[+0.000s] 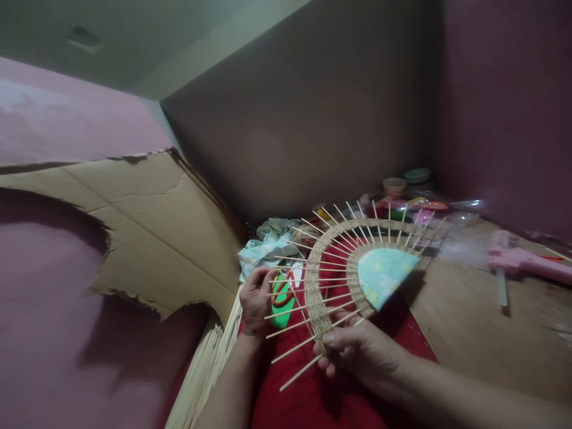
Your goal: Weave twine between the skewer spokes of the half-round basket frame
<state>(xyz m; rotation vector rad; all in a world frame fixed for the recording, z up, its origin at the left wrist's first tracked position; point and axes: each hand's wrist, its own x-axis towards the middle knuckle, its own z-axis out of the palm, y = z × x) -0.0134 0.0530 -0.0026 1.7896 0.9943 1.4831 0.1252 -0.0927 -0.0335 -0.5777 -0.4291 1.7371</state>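
Observation:
A half-round fan of thin sticks (318,298) with woven tan bands is held up in front of me. Its centre carries a pale blue-green floral fabric piece (385,275). My right hand (357,351) grips the lower end of the outer woven band, thumb on top. On the left, my left hand (258,301) has its fingers drawn together by the stick tips; what they pinch, if anything, is too small to tell. A thin strand crosses the sticks close to that hand. Behind the sticks show orange-handled scissors (282,293) and a green piece (280,314).
A pink glue gun (527,261) lies on the wooden surface (473,322) to the right. Torn cardboard (165,232) leans at left above a bundle of pale sticks (208,363). Crumpled floral cloth (266,247) and tubs (394,186) sit toward the wall. Red fabric (290,387) lies below my hands.

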